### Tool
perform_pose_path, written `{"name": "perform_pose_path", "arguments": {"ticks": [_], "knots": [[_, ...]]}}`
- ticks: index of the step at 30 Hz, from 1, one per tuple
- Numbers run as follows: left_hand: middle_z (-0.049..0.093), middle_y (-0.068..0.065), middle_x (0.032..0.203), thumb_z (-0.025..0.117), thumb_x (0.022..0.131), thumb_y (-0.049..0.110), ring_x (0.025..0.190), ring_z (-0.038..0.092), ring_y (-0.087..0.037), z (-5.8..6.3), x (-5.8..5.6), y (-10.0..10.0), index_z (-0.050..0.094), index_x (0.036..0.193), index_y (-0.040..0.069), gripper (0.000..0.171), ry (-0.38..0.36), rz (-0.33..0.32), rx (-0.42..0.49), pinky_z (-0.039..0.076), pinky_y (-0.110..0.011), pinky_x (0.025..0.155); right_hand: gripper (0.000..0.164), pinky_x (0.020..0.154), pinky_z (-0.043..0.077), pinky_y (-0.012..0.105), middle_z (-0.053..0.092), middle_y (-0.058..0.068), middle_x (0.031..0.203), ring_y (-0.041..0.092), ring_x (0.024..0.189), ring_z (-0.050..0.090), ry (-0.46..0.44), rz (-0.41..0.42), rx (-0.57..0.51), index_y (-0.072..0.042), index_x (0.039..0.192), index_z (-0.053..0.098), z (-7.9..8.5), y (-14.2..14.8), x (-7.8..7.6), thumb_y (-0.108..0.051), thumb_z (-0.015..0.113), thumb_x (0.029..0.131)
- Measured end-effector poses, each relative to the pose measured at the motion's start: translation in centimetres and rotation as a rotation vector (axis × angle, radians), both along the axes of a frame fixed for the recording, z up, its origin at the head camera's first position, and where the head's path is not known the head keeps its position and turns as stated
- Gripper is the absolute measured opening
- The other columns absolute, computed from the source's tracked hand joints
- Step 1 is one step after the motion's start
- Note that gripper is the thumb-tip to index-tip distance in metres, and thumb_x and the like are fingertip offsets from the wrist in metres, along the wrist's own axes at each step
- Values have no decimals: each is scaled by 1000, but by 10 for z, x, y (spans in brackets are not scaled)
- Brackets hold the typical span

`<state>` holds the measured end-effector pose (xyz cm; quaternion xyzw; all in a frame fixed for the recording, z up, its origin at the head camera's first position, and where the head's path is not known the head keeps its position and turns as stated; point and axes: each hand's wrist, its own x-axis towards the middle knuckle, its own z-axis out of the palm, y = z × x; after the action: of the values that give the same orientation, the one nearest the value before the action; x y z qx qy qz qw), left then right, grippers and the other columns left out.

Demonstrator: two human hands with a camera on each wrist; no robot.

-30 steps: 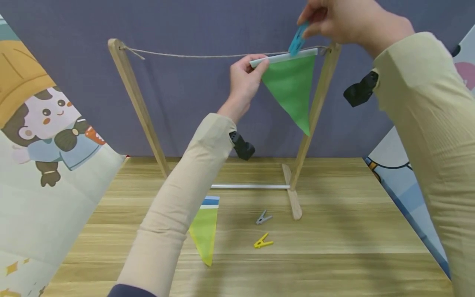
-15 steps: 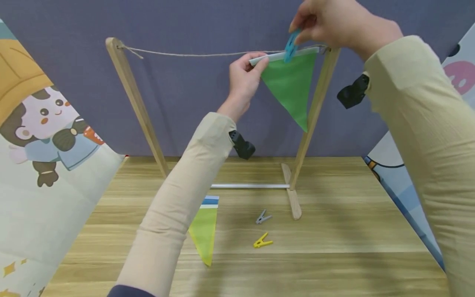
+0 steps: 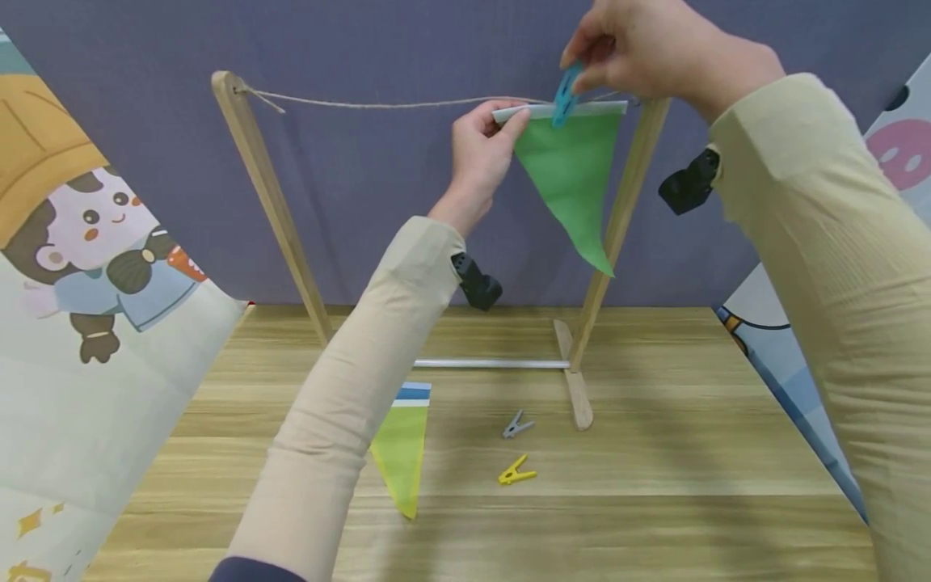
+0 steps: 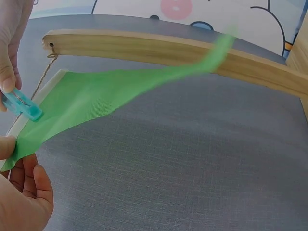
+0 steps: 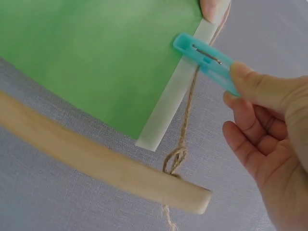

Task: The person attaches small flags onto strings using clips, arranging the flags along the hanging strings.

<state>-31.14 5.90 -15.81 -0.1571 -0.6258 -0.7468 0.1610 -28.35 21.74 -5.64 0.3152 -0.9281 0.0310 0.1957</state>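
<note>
A green triangular pennant (image 3: 570, 158) with a white top strip hangs along the twine (image 3: 378, 105), near the right wooden post (image 3: 631, 190). My left hand (image 3: 483, 145) pinches the left end of its strip between thumb and fingers. Above the strip, my right hand (image 3: 655, 48) pinches the handle end of a blue clothespin (image 3: 565, 95) between thumb and forefinger. In the right wrist view the clothespin's jaws lie across the white strip (image 5: 168, 103) and the twine. The pennant's lower tip looks blurred in the left wrist view.
On the wooden table lie a grey clothespin (image 3: 517, 424), a yellow clothespin (image 3: 516, 471) and a yellow-green pennant (image 3: 403, 453), partly hidden by my left forearm. The frame's left post (image 3: 269, 190) and white bottom rod (image 3: 494, 364) stand behind. Cartoon-printed panels flank the table.
My right hand has moved down and left, bringing the blue clothespin from above the strip to across it. The left hand keeps its hold; the pennant's tip has swung slightly.
</note>
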Motion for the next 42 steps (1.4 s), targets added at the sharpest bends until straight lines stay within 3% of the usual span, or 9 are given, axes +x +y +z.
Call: {"name": "perform_pose_path", "arguments": {"ticks": [7,14,19,33,40,42], "knots": [[66,-9,96,64,88,4,71,54,-6,0,0,1,67,103,-4,17,-29,1,-13,44,-16,64,29,70,36,20,57,19,103,19,85,46,-21,-17,-23,10,115,60,-4,1,3,-6,60,91],[66,-9,97,64,88,4,70,53,-5,0,1,1,67,102,-5,17,-45,-4,-12,44,-16,63,32,73,37,16,53,8,101,8,82,43,-29,-33,-159,3,118,62,-13,3,3,-15,60,92],[67,-9,96,64,88,3,69,53,-5,-1,1,2,67,102,-5,17,-33,-5,-17,44,-16,63,32,73,40,13,58,10,104,0,79,45,-21,-31,-222,1,119,62,-19,5,1,-14,61,91],[67,-9,96,65,87,4,72,55,-5,-2,3,4,68,102,-4,17,-34,-3,-6,45,-15,65,31,77,43,14,62,11,109,-2,81,47,-15,-49,-237,-1,119,62,-22,4,0,-15,60,92],[67,-8,90,66,87,3,69,53,-4,-8,0,3,67,102,-5,18,-32,-24,13,42,-16,62,35,93,45,26,60,11,110,-2,86,46,23,-23,-235,-1,124,58,-27,5,1,-14,60,92],[66,-6,86,66,86,2,68,53,-4,-10,0,2,66,103,-5,18,-40,-31,13,43,-16,61,36,96,44,29,59,13,111,3,90,49,31,-7,-230,0,125,57,-28,4,1,-12,60,91]]}}
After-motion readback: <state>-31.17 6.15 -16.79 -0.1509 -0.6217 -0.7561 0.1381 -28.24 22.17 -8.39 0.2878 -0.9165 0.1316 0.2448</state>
